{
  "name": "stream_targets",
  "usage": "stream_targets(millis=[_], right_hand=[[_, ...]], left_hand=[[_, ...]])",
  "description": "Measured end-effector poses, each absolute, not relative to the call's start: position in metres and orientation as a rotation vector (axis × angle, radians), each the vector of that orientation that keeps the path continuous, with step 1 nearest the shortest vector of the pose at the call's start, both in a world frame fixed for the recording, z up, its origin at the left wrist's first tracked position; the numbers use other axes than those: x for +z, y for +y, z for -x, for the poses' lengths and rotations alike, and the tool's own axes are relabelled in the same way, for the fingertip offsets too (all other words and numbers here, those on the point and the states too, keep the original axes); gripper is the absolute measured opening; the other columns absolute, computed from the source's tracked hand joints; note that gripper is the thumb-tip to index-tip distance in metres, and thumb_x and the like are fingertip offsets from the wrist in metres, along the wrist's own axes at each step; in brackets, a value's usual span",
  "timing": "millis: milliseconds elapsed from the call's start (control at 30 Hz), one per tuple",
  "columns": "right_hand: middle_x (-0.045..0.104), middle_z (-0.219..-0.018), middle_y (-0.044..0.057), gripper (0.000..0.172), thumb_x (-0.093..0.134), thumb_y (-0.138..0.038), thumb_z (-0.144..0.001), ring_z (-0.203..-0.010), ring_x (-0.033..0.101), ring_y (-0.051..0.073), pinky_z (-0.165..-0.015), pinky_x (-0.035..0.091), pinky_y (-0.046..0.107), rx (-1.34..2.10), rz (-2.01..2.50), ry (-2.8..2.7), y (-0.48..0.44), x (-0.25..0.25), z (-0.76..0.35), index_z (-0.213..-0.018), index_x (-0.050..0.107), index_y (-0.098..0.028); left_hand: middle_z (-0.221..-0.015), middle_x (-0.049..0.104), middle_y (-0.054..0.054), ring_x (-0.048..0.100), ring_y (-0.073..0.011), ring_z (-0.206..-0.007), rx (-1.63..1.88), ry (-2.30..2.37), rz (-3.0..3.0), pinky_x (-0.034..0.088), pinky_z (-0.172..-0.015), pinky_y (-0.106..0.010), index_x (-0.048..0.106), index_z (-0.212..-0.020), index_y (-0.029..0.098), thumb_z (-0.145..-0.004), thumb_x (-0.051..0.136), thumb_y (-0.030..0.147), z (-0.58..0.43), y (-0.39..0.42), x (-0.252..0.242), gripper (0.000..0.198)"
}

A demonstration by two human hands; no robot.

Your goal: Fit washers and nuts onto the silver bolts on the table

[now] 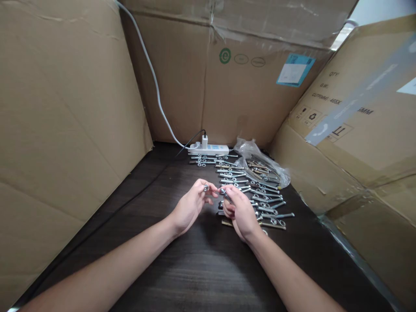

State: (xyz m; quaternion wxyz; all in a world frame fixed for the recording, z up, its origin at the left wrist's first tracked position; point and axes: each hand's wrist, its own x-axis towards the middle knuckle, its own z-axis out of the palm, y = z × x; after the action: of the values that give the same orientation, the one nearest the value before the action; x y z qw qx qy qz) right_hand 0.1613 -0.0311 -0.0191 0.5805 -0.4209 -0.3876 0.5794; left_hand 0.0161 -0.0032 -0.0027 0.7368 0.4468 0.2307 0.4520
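My left hand (191,206) is closed, with a small metal ring (206,187) pinched by the thumb and forefinger; whether it is a washer or a nut cannot be told. The fingertips of both hands nearly meet above the dark table (156,260). In my right hand (240,210) the fingers are wrapped round a metal bolt (222,191), its end pointing toward the left hand and most of its length hidden. Beneath and beyond that hand lie rows of metal bolts (267,199), with loose washers (273,221) among them.
A clear plastic bag (256,151) of brass-coloured and silver hardware lies behind the rows. At the back sits a white power strip (211,149) with a plugged-in adapter and a black cable (130,199). Cardboard walls (175,86) enclose the table on the left, back and right.
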Motion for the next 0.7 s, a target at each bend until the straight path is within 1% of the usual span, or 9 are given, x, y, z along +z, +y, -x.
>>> stream_targets(millis=[133, 233, 467, 533, 700], right_hand=[[0.020, -0.044, -0.012, 0.030, 0.053, -0.044, -0.085, -0.038, 0.012, 0.004, -0.038, 0.011, 0.018, 1.406, 0.919, -0.844, -0.032, -0.016, -0.161, -0.086, 0.060, -0.015], [0.019, -0.043, -0.013, 0.030, 0.056, -0.043, -0.083, -0.038, 0.012, 0.003, -0.037, 0.011, 0.018, 1.436, 0.925, -0.867, -0.033, -0.016, -0.161, -0.088, 0.062, -0.014], [0.022, -0.042, -0.012, 0.027, 0.058, -0.040, -0.081, -0.037, 0.013, 0.003, -0.037, 0.010, 0.017, 1.469, 0.981, -0.929, -0.034, -0.016, -0.160, -0.075, 0.059, -0.015], [0.022, -0.041, -0.013, 0.027, 0.057, -0.040, -0.081, -0.037, 0.012, 0.003, -0.037, 0.010, 0.017, 1.481, 0.993, -0.953, -0.034, -0.017, -0.160, -0.073, 0.058, -0.015], [0.023, -0.042, -0.013, 0.027, 0.054, -0.041, -0.082, -0.037, 0.012, 0.003, -0.037, 0.011, 0.017, 1.502, 1.013, -0.974, -0.035, -0.019, -0.159, -0.072, 0.054, -0.017]], left_hand=[[-0.085, 0.051, -0.001, 0.050, -0.0126, -0.074, 0.988, 0.565, -1.079, 0.040, -0.065, -0.025, 0.049, -0.082, 0.017, -0.088, 0.041, 0.028, -0.016, -0.001, -0.005, 0.015], [-0.078, 0.049, 0.001, 0.045, -0.0100, -0.064, 0.979, 0.608, -1.127, 0.037, -0.060, -0.024, 0.045, -0.080, 0.018, -0.088, 0.042, 0.030, -0.016, 0.002, -0.009, 0.015], [-0.068, 0.044, 0.005, 0.039, -0.0091, -0.058, 0.887, 0.653, -1.285, 0.033, -0.059, -0.023, 0.040, -0.088, 0.020, -0.092, 0.038, 0.037, -0.014, -0.002, -0.015, 0.017], [-0.069, 0.044, 0.005, 0.037, -0.0088, -0.058, 0.874, 0.656, -1.328, 0.032, -0.058, -0.023, 0.040, -0.090, 0.020, -0.092, 0.038, 0.037, -0.014, -0.003, -0.015, 0.017], [-0.080, 0.047, 0.003, 0.035, -0.0082, -0.059, 0.862, 0.622, -1.406, 0.031, -0.057, -0.022, 0.041, -0.095, 0.020, -0.092, 0.042, 0.038, -0.014, -0.004, -0.015, 0.019]])
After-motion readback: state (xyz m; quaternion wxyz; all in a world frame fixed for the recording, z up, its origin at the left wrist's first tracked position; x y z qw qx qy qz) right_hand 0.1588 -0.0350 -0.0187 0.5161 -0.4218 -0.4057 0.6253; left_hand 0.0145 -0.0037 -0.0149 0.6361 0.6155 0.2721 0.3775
